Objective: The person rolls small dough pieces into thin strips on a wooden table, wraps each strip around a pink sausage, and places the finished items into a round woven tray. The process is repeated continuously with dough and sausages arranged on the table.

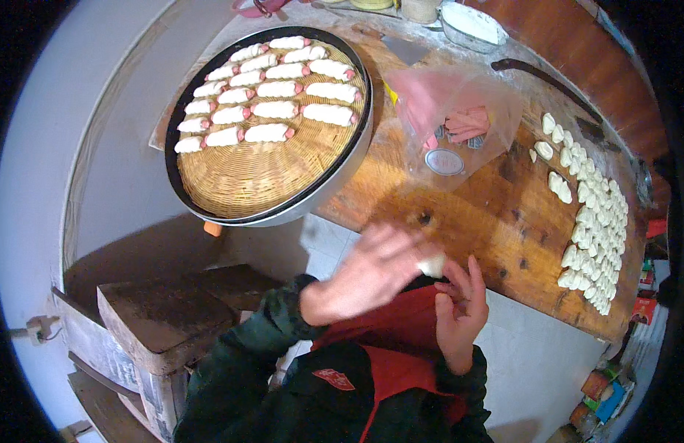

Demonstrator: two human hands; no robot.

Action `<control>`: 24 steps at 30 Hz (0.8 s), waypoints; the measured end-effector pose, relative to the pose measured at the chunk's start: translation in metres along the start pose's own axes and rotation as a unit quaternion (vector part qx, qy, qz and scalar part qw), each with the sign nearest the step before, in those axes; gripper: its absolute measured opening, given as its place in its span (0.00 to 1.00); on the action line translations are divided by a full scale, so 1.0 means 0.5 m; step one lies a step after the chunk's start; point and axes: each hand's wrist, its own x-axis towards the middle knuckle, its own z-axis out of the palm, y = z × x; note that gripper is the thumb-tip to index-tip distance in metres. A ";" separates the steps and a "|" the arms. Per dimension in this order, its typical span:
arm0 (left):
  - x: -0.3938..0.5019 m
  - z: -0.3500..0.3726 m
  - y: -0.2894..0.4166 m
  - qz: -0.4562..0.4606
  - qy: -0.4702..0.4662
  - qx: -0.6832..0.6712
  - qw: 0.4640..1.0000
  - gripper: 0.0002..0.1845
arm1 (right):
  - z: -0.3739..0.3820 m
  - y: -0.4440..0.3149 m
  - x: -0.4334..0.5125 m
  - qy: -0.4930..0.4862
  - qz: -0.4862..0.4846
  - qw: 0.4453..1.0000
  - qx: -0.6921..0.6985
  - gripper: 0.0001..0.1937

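Note:
My left hand [369, 271], blurred by motion, reaches across in front of the red and dark clothing. Between its fingertips and my right hand [461, 310] is a small piece of white dough [432, 266]; which fingers grip it cannot be told. The fingers of my right hand are partly curled, the thumb apart. At the upper left, dough-wrapped pink sausages [266, 133] lie in rows on a woven mat [242, 183] inside a round metal pan [325, 202]. A clear plastic bag [474, 160] holds pink sausages [468, 123]. Many small dough pieces [596, 221] cover the right of the wooden table [458, 221].
A container of white flour [473, 25] stands at the back edge, near a metal scraper blade [405, 49] and a dark curved stick [546, 86]. A brown box-like stand [164, 315] is at lower left. Packages [610, 401] sit at lower right.

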 end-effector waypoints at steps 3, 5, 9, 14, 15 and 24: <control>0.057 -0.129 -0.083 0.005 0.059 0.141 0.988 0.22 | 0.008 -0.018 0.028 -0.018 -0.051 0.998 -0.020 0.34; 0.084 -0.206 -0.139 -0.028 0.053 0.193 0.979 0.19 | -0.007 0.011 0.025 0.005 -0.030 0.999 -0.036 0.29; 0.068 -0.244 -0.238 -0.074 0.028 0.255 0.964 0.19 | -0.026 0.046 0.010 0.021 0.004 0.997 -0.077 0.22; 0.054 -0.218 -0.291 -0.078 -0.014 0.188 0.979 0.22 | -0.038 0.075 -0.009 0.026 -0.006 0.986 -0.163 0.19; 0.059 -0.212 -0.294 -0.065 -0.007 0.170 0.983 0.23 | -0.042 0.078 -0.010 0.026 0.001 0.986 -0.167 0.19; 0.068 -0.198 -0.292 -0.110 -0.032 0.141 0.983 0.27 | -0.059 0.075 0.001 -0.046 -0.051 0.979 -0.194 0.15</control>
